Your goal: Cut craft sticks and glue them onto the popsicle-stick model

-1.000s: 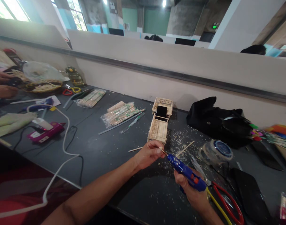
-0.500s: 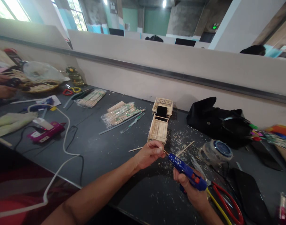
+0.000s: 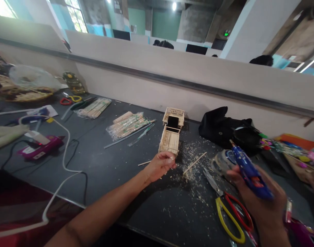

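My right hand [image 3: 259, 192] is wrapped round a blue hot glue gun [image 3: 251, 171], held up at the right with its nozzle pointing to the upper left. In the middle, my left hand [image 3: 163, 165] is closed in a pinch. A tiny pale piece [image 3: 171, 158] shows at its fingertips; its kind is too small to make out. Just beyond those fingers stands a small model built of wooden sticks [image 3: 169, 140], with a black panel [image 3: 172, 122] on it. A loose wooden stick [image 3: 195, 162] lies among pale shavings to the right of my left hand.
Scissors with red and yellow handles [image 3: 230, 219] lie below the glue gun, near a clear round jar [image 3: 221, 163]. Bagged sticks [image 3: 131, 127] and a craft knife [image 3: 141, 134] lie left of the model. A white cable [image 3: 66, 154] crosses the left side. A black bag [image 3: 213, 123] sits by the partition.
My right hand has carried the glue gun away from my left fingertips, up and to the right. My left hand stays pinched near the model. The view has shifted slightly right.
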Tool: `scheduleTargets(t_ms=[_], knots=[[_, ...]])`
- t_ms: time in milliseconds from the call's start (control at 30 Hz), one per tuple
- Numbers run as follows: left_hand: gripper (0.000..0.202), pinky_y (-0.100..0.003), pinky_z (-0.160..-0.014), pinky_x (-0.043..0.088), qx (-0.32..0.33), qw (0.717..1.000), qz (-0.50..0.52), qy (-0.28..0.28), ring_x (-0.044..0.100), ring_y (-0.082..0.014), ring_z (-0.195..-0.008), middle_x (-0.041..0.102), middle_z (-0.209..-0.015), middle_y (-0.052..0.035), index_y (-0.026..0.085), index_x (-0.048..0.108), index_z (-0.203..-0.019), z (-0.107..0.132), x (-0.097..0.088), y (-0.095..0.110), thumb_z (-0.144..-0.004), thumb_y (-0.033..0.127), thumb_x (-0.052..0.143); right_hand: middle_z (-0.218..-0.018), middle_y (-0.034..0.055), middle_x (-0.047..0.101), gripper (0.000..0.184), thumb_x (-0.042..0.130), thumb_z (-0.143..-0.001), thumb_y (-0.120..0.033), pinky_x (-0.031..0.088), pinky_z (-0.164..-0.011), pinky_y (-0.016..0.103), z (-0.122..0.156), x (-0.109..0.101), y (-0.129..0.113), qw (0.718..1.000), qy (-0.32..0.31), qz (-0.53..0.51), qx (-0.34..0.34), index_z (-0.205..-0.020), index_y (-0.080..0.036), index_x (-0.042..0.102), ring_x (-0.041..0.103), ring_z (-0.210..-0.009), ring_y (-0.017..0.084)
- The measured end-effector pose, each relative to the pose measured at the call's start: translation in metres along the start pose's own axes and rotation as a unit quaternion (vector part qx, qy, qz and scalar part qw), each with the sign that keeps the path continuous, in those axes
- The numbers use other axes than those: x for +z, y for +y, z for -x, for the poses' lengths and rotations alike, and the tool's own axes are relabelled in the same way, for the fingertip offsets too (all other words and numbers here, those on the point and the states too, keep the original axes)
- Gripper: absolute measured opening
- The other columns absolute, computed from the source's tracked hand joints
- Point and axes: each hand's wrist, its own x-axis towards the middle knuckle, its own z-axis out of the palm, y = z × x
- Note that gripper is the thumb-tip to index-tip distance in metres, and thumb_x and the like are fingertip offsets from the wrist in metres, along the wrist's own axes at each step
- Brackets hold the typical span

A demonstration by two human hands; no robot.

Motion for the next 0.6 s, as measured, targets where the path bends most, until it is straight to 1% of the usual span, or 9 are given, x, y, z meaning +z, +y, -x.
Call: scheduleTargets(t_ms=[33, 100, 133, 200, 300, 367, 433, 500, 600], knots=[[0.027, -0.023, -0.058, 0.044, 0.006, 1.0, -0.005, 0.0, 0.053, -0.0075, -0.054, 0.059, -0.057, 0.0032, 0.017, 0.071, -0.061, 0.0, 0.0, 0.002, -0.051, 0.028, 0.093, -0.068, 0.0049, 0.062, 0.044, 0.062, -0.077, -0.068, 0.045, -0.06, 0.035, -0.009, -0.004, 0.005, 0.996, -0.001, 0.087, -0.024, -0.07, -0.025, 0.057, 0.059, -0.062, 0.023], [0.027, -0.023, -0.058, 0.043, 0.022, 1.0, -0.014, 0.003, 0.053, -0.0076, -0.055, 0.06, -0.059, 0.0028, 0.017, 0.071, -0.062, -0.002, -0.001, 0.005, -0.052, 0.027, 0.093, -0.068, 0.0074, 0.058, 0.054, 0.044, -0.079, -0.08, 0.041, -0.056, 0.037, -0.025, -0.008, 0.017, 0.973, -0.023, 0.23, -0.011, -0.067, -0.027, 0.047, 0.058, -0.066, 0.027], [0.027, -0.023, -0.058, 0.043, 0.03, 0.999, -0.016, 0.006, 0.053, -0.0075, -0.055, 0.059, -0.059, 0.0029, 0.016, 0.071, -0.062, -0.002, -0.001, 0.006, -0.052, 0.028, 0.093, -0.066, 0.0082, 0.057, 0.056, 0.036, -0.08, -0.081, 0.04, -0.055, 0.038, -0.031, -0.008, 0.024, 0.96, -0.036, 0.278, 0.0, -0.066, -0.028, 0.042, 0.058, -0.066, 0.029], [0.028, -0.023, -0.057, 0.042, 0.044, 0.999, -0.017, 0.015, 0.052, -0.0071, -0.055, 0.058, -0.058, 0.0033, 0.016, 0.07, -0.061, -0.004, -0.002, 0.01, -0.052, 0.029, 0.093, -0.07, 0.0104, 0.059, 0.055, 0.037, -0.079, -0.081, 0.039, -0.053, 0.037, -0.041, -0.003, 0.036, 0.933, -0.083, 0.347, 0.041, -0.068, -0.028, 0.042, 0.059, -0.07, 0.031], [0.03, -0.023, -0.058, 0.041, 0.058, 0.998, -0.02, 0.022, 0.05, -0.0067, -0.054, 0.057, -0.057, 0.0038, 0.015, 0.069, -0.061, -0.006, -0.004, 0.014, -0.051, 0.029, 0.093, -0.083, 0.0147, 0.064, 0.05, 0.051, -0.077, -0.075, 0.043, -0.057, 0.038, -0.051, 0.008, 0.046, 0.899, -0.165, 0.396, 0.086, -0.076, -0.025, 0.051, 0.062, -0.08, 0.034], [0.029, -0.024, -0.059, 0.041, 0.068, 0.997, -0.018, 0.02, 0.048, -0.007, -0.054, 0.056, -0.055, 0.0038, 0.015, 0.068, -0.061, -0.007, -0.005, 0.016, -0.052, 0.028, 0.093, -0.089, 0.0156, 0.066, 0.047, 0.058, -0.076, -0.068, 0.046, -0.064, 0.04, -0.056, 0.013, 0.048, 0.885, -0.213, 0.404, 0.086, -0.083, -0.021, 0.056, 0.063, -0.085, 0.034], [0.029, -0.025, -0.059, 0.042, 0.076, 0.997, -0.015, 0.017, 0.048, -0.0073, -0.054, 0.055, -0.053, 0.0039, 0.015, 0.068, -0.061, -0.008, -0.006, 0.017, -0.053, 0.029, 0.093, -0.092, 0.0157, 0.066, 0.047, 0.063, -0.075, -0.064, 0.048, -0.069, 0.04, -0.058, 0.014, 0.051, 0.88, -0.241, 0.403, 0.071, -0.089, -0.019, 0.06, 0.063, -0.09, 0.034], [0.028, -0.025, -0.06, 0.042, 0.076, 0.997, -0.016, 0.013, 0.047, -0.0074, -0.054, 0.054, -0.053, 0.0038, 0.015, 0.068, -0.062, -0.008, -0.007, 0.017, -0.054, 0.029, 0.092, -0.095, 0.0166, 0.066, 0.051, 0.066, -0.073, -0.063, 0.048, -0.072, 0.041, -0.056, 0.012, 0.055, 0.88, -0.246, 0.403, 0.055, -0.096, -0.017, 0.062, 0.062, -0.093, 0.036], [0.027, -0.026, -0.06, 0.041, 0.069, 0.997, -0.021, 0.011, 0.047, -0.0074, -0.054, 0.055, -0.053, 0.0034, 0.015, 0.068, -0.061, -0.008, -0.007, 0.016, -0.055, 0.028, 0.091, -0.101, 0.0209, 0.066, 0.059, 0.063, -0.076, -0.062, 0.048, -0.074, 0.045, -0.046, 0.002, 0.054, 0.885, -0.2, 0.42, 0.027, -0.107, -0.013, 0.062, 0.061, -0.096, 0.039]])
